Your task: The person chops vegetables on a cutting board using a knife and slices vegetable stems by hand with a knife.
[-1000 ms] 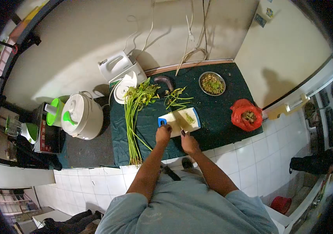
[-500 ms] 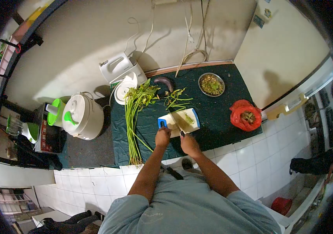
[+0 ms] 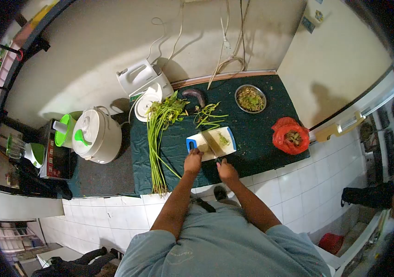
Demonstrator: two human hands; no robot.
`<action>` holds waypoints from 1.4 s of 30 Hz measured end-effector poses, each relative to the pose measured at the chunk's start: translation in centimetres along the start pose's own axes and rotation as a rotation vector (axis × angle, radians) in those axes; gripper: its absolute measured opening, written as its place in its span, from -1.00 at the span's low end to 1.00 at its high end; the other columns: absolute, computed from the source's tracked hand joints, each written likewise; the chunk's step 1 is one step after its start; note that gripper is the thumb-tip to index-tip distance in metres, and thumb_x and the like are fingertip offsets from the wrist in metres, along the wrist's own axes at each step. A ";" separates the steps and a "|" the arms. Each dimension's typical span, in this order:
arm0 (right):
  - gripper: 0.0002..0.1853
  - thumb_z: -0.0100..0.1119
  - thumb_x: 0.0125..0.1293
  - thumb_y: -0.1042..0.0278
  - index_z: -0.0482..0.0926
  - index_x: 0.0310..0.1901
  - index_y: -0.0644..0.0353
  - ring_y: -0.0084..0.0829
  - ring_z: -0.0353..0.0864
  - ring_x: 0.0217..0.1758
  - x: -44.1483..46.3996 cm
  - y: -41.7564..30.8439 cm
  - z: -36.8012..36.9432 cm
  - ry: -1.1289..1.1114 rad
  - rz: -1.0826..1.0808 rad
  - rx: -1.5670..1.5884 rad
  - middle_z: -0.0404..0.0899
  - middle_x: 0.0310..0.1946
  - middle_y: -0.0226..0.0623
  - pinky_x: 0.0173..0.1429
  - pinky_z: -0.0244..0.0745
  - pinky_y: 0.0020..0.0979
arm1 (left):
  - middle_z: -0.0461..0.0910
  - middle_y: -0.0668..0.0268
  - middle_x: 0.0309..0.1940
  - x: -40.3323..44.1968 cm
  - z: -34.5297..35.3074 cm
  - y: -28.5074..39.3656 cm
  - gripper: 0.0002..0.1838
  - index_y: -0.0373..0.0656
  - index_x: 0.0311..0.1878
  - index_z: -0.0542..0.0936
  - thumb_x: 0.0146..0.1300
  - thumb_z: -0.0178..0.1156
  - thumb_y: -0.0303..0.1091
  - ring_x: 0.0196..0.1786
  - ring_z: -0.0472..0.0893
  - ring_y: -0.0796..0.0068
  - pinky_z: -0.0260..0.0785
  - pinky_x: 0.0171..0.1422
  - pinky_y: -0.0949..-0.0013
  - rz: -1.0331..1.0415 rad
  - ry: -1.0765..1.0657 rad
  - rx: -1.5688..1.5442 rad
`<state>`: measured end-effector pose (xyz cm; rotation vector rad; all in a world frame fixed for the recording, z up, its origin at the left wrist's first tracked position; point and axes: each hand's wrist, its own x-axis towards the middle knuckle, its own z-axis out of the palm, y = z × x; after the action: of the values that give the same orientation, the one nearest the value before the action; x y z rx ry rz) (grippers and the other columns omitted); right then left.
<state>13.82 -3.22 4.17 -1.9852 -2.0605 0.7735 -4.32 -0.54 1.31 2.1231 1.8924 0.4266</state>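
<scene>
A white cutting board (image 3: 227,146) with blue ends lies near the front edge of the dark green cloth. My right hand (image 3: 227,171) is wrapped round the dark handle of a knife (image 3: 209,144), whose blade slants over the board. Chopped green pieces (image 3: 224,139) lie to the right of the blade. My left hand (image 3: 193,161) is at the board's lower left, fingers together; what they hold, if anything, is too small to tell. Cut green stems (image 3: 210,116) rest behind the board, and a long leafy bunch (image 3: 156,147) lies to its left.
A metal bowl of chopped greens (image 3: 250,99) sits at the back right, a red plastic bag (image 3: 290,136) at the right edge. A purple eggplant (image 3: 194,96) lies at the back. Left are a white mixer (image 3: 137,79) and a white cooker (image 3: 97,136). Cords hang on the wall.
My right hand, with the knife, has moved slightly right and down from the board. My left hand has stayed at the board's lower left with only a small shift.
</scene>
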 end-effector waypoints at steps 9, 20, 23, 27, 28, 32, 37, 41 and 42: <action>-0.63 -0.05 0.39 0.12 0.45 -0.19 0.37 0.13 0.61 -0.26 0.9 -2.1 -2.1 -0.018 0.000 0.071 0.59 -0.38 0.14 -0.17 0.51 0.02 | 0.64 0.18 -0.23 1.2 -0.4 0.6 -0.83 -0.07 -0.23 0.69 0.12 0.18 -0.39 -0.11 0.62 0.14 0.51 -0.04 0.19 -0.295 0.012 -0.250; -0.56 -0.12 0.42 0.07 0.43 -0.16 0.42 0.14 0.62 -0.24 0.0 -0.7 3.0 -0.008 0.021 0.057 0.58 -0.39 0.21 -0.17 0.50 0.07 | 0.69 0.18 -0.38 3.3 1.1 -2.1 -0.83 -0.08 -0.30 0.72 -0.01 0.33 -0.32 -0.29 0.70 0.23 0.54 -0.13 0.21 -0.359 -0.069 -0.349; -0.57 -0.13 0.42 0.09 0.41 -0.15 0.44 0.15 0.62 -0.24 0.0 -1.3 2.2 0.021 0.036 0.081 0.58 -0.38 0.21 -0.17 0.50 0.07 | 0.68 0.15 -0.33 2.9 -1.7 -0.4 -0.83 -0.08 -0.28 0.71 0.03 0.29 -0.32 -0.26 0.68 0.20 0.53 -0.12 0.19 -0.362 -0.103 -0.315; -0.57 -0.12 0.42 0.11 0.38 -0.12 0.45 0.19 0.60 -0.25 2.1 -2.8 0.1 -0.069 0.034 0.107 0.58 -0.41 0.22 -0.16 0.49 0.08 | 0.59 0.17 -0.24 1.2 -1.5 0.0 -0.83 -0.10 -0.25 0.65 0.13 0.11 -0.38 -0.13 0.62 0.15 0.51 -0.08 0.14 -0.142 -0.104 -0.096; -0.57 -0.12 0.42 0.11 0.38 -0.12 0.45 0.19 0.60 -0.25 1.9 -3.3 -0.4 -0.067 0.033 0.107 0.58 -0.41 0.22 -0.16 0.49 0.08 | 0.59 0.17 -0.24 0.9 -0.7 -0.6 -0.83 -0.10 -0.25 0.65 0.13 0.11 -0.38 -0.13 0.62 0.15 0.51 -0.08 0.14 -0.142 -0.103 -0.095; -0.58 -0.08 0.40 0.12 0.41 -0.13 0.45 0.19 0.60 -0.23 -0.2 -3.0 1.1 -0.048 0.069 0.108 0.58 -0.40 0.21 -0.12 0.48 0.07 | 0.53 0.24 -0.25 0.4 1.1 -2.2 -0.83 -0.11 -0.27 0.61 0.14 0.04 -0.42 -0.03 0.56 0.16 0.51 -0.04 0.15 0.119 0.049 0.016; -0.59 -0.09 0.41 0.12 0.42 -0.17 0.43 0.18 0.60 -0.28 1.4 -3.5 1.4 0.036 0.053 0.193 0.58 -0.41 0.19 -0.18 0.49 0.06 | 0.55 0.25 -0.24 0.3 0.0 -2.0 -0.84 -0.10 -0.27 0.62 0.12 0.06 -0.42 -0.02 0.55 0.16 0.51 -0.04 0.16 0.068 -0.051 0.012; -0.61 -0.09 0.41 0.14 0.41 -0.21 0.41 0.16 0.60 -0.31 0.8 -1.9 2.8 0.075 -0.120 0.023 0.57 -0.44 0.17 -0.24 0.50 0.03 | 0.56 0.27 -0.21 0.6 -0.6 -1.8 -0.83 -0.05 -0.26 0.63 0.12 0.08 -0.38 -0.01 0.55 0.17 0.51 -0.04 0.16 0.013 -0.076 -0.014; -0.62 -0.08 0.41 0.14 0.42 -0.23 0.41 0.15 0.61 -0.31 0.1 -1.8 3.0 0.156 -0.235 -0.029 0.57 -0.46 0.16 -0.25 0.51 0.01 | 0.56 0.27 -0.21 0.8 -0.7 -1.6 -0.83 -0.03 -0.25 0.63 0.13 0.08 -0.36 -0.02 0.55 0.18 0.51 -0.03 0.17 -0.026 -0.111 0.004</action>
<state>10.85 -3.83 2.51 -1.7148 -2.1701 0.5283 -5.95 0.46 1.40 2.0765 1.8587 0.2928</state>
